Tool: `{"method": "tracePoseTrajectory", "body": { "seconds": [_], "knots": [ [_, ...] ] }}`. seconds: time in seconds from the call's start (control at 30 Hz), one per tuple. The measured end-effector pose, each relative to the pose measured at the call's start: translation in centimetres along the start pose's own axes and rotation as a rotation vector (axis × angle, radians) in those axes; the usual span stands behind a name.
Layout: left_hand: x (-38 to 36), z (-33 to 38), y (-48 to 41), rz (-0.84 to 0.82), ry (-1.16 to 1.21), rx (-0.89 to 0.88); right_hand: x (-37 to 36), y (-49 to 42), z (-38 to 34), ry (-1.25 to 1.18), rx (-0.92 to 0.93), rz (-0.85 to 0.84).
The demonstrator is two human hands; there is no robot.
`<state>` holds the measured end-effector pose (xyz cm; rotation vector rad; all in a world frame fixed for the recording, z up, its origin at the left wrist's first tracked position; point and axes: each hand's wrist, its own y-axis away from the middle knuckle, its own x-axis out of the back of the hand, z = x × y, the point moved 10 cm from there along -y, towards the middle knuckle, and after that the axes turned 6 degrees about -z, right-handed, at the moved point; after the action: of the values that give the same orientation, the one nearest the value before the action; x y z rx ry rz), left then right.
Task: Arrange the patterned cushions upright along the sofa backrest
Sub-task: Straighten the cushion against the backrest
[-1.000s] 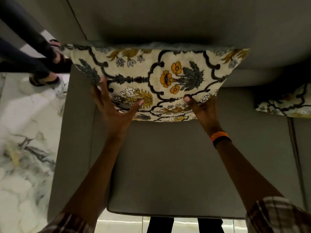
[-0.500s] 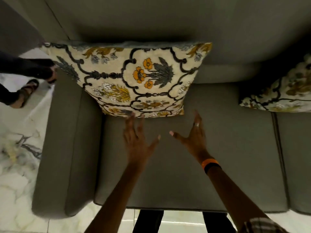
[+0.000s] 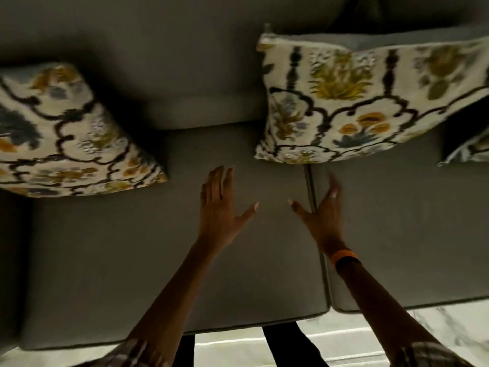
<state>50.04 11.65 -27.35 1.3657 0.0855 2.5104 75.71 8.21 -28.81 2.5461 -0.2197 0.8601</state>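
Both grips wide, empty: left hand [image 3: 221, 207], right hand [image 3: 324, 210]. Next cushion [image 3: 344, 102] lies ahead-right vs backrest [image 3: 158, 49], long axis sideways; right hand nearer.

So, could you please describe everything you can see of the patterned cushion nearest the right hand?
The middle cushion is cream fabric with dark scrolling outlines, mustard flowers and grey-blue leaves, blurred by motion. It looks plump and squarish, with a plain grey top edge. It stands leaning back against the grey sofa backrest, its bottom edge on the seat, straddling the seam between the seat pads. Neither hand touches it.
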Motion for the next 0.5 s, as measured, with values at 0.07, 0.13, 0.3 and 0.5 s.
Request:
{"method": "tracePoseTrajectory", "body": {
  "seconds": [0.07,0.13,0.3,0.5],
  "knots": [
    [0.0,2.3,-2.5,-0.02,0.157,-0.008,5.7,-2.3,1.1,-0.2,-0.003,0.174],
    [0.3,4.3,-5.2,-0.054,0.372,-0.003,10.9,-5.3,1.1,-0.372,0.048,0.264],
    [1.5,8.7,-10.7,-0.024,0.576,-0.079,18.1,-10.9,-3.8,-0.345,0.393,0.153],
    [2.3,10.3,-10.5,0.214,0.703,-0.033,17.8,-11.8,-3.9,-0.427,0.332,0.042]
  ]
}}
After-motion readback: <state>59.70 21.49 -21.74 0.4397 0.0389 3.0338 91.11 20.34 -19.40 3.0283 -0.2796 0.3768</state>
